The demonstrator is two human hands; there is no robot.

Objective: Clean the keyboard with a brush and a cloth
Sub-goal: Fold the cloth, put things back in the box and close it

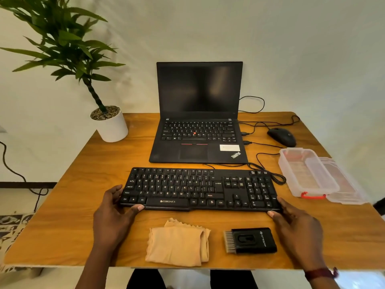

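Two hands: left hand (113, 213) and right hand (295, 224) each grip one end of the keyboard (200, 189), thumbs on its front edge, fingers curled round the short sides.
Keyboard: black, flat on the tabletop (62, 226), midway between the front and back edges, its cable looping off the right end.
Cloth: folded beige cloth (178, 244) lies near the front edge, just in front of the keyboard, apart from both hands.
Brush: black brush (251, 239) lies right of the cloth near the front edge, bristles pointing left, close beside the right hand but not touching it.
Clear box: open plastic container (306, 172) with a red clip sits at the right edge; nothing shows inside it.
Lid: clear lid (343, 184) lies against the box's right side, at the right edge.
Pot: white pot (111, 126) at the back left corner holds pebbles and a green plant (62, 42).
Laptop: open laptop (198, 113), screen dark, stands behind the keyboard toward the back edge.
Mouse: black mouse (281, 136) rests near the back right corner.
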